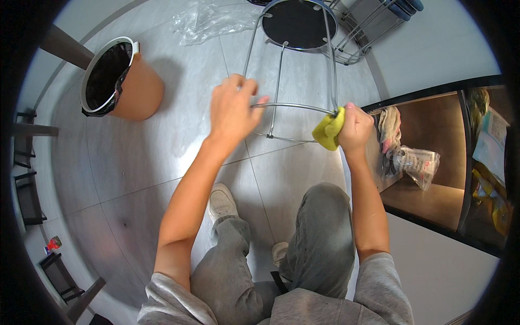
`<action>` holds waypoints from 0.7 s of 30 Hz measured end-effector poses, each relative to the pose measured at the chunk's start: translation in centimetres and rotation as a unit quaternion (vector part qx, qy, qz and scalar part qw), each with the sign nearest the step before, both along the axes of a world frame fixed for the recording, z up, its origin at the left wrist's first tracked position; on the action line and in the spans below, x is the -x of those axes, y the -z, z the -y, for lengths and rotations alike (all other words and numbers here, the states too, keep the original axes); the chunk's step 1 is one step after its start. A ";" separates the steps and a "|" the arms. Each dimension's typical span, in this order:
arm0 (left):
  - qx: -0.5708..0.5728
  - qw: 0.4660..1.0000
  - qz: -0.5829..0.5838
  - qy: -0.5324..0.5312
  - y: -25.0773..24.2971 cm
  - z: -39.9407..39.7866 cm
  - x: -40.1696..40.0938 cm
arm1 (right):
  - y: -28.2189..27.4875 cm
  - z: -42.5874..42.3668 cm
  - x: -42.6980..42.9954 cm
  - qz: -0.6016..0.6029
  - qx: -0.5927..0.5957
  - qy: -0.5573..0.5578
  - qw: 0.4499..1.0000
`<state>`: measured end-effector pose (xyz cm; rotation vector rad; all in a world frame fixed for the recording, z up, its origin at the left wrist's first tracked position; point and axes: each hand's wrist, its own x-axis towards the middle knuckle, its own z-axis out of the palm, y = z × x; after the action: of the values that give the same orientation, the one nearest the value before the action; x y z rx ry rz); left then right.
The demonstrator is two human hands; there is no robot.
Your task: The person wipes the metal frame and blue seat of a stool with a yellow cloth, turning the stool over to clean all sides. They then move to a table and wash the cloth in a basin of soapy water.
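Observation:
A round stool (279,81) with thin metal legs is tipped over before me, the black underside of its seat (298,24) facing me at the far end. My left hand (235,107) is at the left of its ring-shaped foot rail (298,105), fingers curled over the frame where a leg meets it. Part of that joint is hidden behind the hand. In my right hand (354,128) is a yellow-green cloth (328,131), pressed around the right joint of rail and leg.
At the left stands an orange bin (140,87) with a black liner. Clear plastic sheeting (215,20) lies on the tiled floor beyond. Other stools (357,40) stand at the back right. A lit open cabinet (430,134) on the right holds a cloth (391,126) and plastic packets (420,162).

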<state>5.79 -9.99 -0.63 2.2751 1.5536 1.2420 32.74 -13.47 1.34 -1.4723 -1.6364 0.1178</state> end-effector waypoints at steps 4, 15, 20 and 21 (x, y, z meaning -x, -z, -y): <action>0.070 0.997 0.020 -0.008 1.9 0.0 1.2 | 2.4 0.2 -0.4 -0.083 -0.009 0.019 0.996; -0.001 0.999 -0.034 -0.021 0.9 1.0 0.3 | 0.2 -2.0 -6.0 -0.592 -0.103 0.196 0.775; -0.028 0.999 -0.037 -0.009 0.4 1.0 0.2 | -7.6 0.3 -2.2 -0.401 -0.181 0.147 0.886; -0.030 0.999 -0.025 0.006 0.0 1.0 -0.6 | -6.9 0.6 -2.2 -0.204 -0.125 0.135 0.962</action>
<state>6.37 -11.01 -0.66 2.3671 1.5368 1.2550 34.91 -14.11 8.21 -1.3551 -1.0679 0.0541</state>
